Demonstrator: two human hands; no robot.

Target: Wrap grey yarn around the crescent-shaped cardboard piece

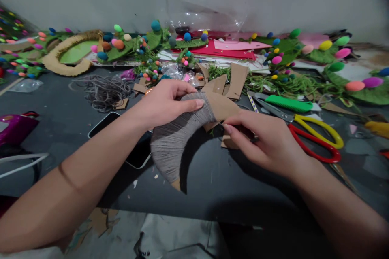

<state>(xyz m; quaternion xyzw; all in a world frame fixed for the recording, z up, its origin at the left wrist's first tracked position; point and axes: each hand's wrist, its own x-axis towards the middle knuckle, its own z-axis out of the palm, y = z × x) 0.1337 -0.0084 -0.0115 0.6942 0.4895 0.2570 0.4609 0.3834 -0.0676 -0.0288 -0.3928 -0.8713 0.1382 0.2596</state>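
A crescent-shaped cardboard piece (223, 106) is wrapped with grey yarn (173, 133) over most of its length. Bare brown cardboard shows at its upper right part and at the lower tip. My left hand (168, 101) grips the wrapped part from above, thumb on the near face, fingers behind it. Close to the inner edge of the bare part, my right hand (261, 137) is closed in a pinch; what sits between its fingertips is too small to make out. A dark smartphone (138, 151) lies beneath my left forearm, partly hidden.
A tangle of grey yarn (106, 91) lies left of my left hand. Scissors with red and yellow handles (319, 133) and a green-handled cutter (288, 104) lie at right. Cardboard scraps (237, 81) and green leaves with coloured balls (121, 50) line the back. A purple object (15, 127) is at left.
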